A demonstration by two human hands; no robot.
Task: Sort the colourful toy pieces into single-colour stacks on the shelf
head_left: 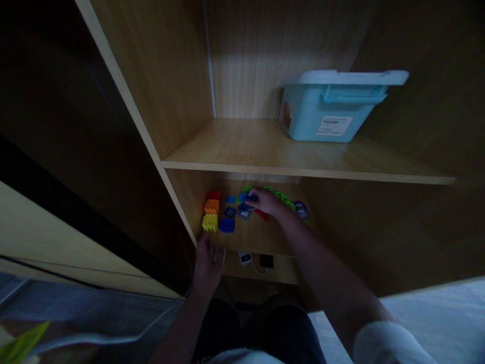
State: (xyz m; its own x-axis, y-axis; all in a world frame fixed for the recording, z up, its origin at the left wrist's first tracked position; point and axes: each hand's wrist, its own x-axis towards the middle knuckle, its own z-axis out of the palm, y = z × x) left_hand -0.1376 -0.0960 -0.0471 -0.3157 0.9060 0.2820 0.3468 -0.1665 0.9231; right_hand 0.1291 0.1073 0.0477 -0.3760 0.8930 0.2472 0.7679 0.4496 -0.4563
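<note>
My right hand (263, 199) reaches over the lower shelf, its fingers closed on a dark blue notched plastic tile (251, 197). Around it lie a light blue tile (231, 199), dark blue tiles (230, 212) and a red piece (261, 215). Bright green pieces (282, 196) run along the back. At the shelf's left front edge my left hand (208, 260) rests with fingers apart, holding nothing visible. Just beyond it stand stacks of yellow tiles (210, 222), orange tiles (211, 206) and red tiles (214, 195). A blue stack (227, 225) sits beside the yellow one.
A light blue lidded box (322, 111) stands on the upper shelf (246, 146), which overhangs the tiles. Below the lower shelf are a white device (245, 258) and a black device (267, 261) with a cable. Purple and white pieces (301, 210) lie at the right.
</note>
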